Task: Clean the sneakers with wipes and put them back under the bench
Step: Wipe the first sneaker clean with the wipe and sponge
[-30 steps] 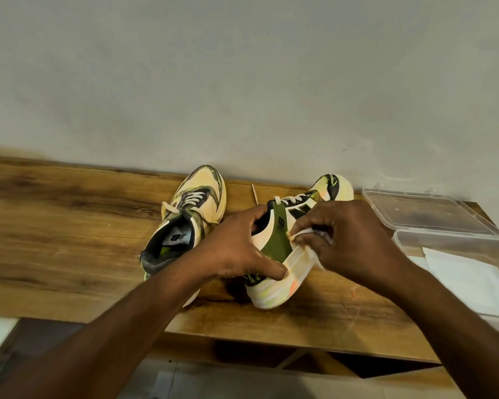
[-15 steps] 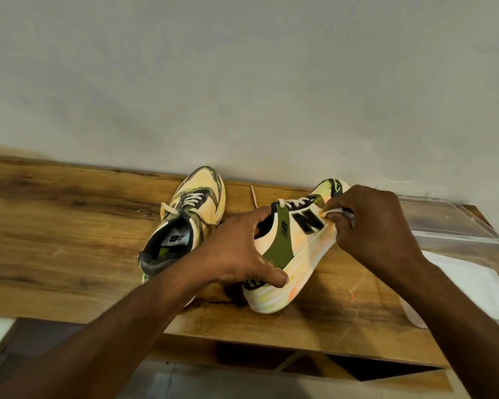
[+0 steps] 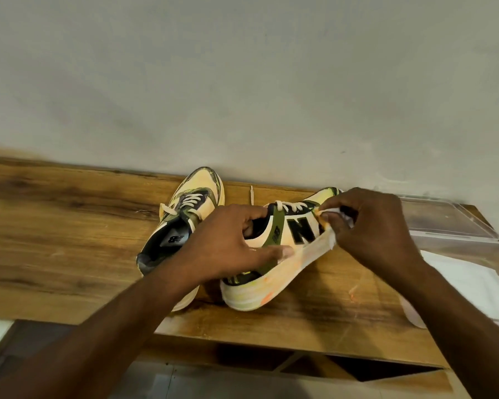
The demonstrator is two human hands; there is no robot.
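Bench (image 3: 69, 240): spare sneaker (image 3: 182, 226), wipe box (image 3: 458, 254).

There is only one camera. It sits on the person's head and looks forward and down. It is close, so both arms reach in from the bottom of the picture. The wall (image 3: 242, 82) fills the top half. The wooden bench (image 3: 55, 240) runs across the middle, tilted a little lower on the right. The floor (image 3: 170, 381) peeks in along the bottom edge. The wide lens bends things near the sides.
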